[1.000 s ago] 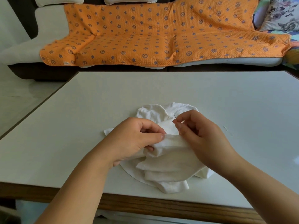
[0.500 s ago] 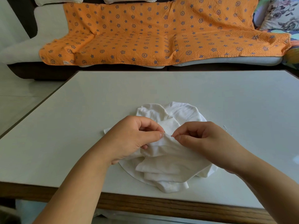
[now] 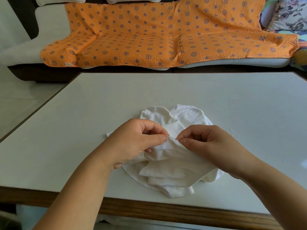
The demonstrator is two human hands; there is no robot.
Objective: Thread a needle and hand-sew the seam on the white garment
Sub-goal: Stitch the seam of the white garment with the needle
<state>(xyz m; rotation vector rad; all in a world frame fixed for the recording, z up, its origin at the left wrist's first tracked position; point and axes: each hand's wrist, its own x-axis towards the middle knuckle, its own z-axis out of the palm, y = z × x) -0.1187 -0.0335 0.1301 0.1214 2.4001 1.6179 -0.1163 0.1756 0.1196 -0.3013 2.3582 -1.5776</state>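
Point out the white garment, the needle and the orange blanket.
white garment point(image 3: 172, 170): head view, on the folded layers near the table's front edge.
needle point(image 3: 177, 139): head view, on the thin shaft at the right hand's fingertips.
orange blanket point(image 3: 149, 39): head view, on its middle, over the sofa seat.

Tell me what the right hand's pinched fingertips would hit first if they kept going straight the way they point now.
Probably the raised fold of the white garment, then the left hand's fingertips pinching it; the right hand points leftward, needle barely visible.

Two hands: left point(image 3: 132, 143), right point(image 3: 211, 146). One garment point(image 3: 174, 165), one table point(image 3: 166, 92), one sofa point(image 3: 49, 30) at 12 o'clock, one blanket point(image 3: 157, 34).
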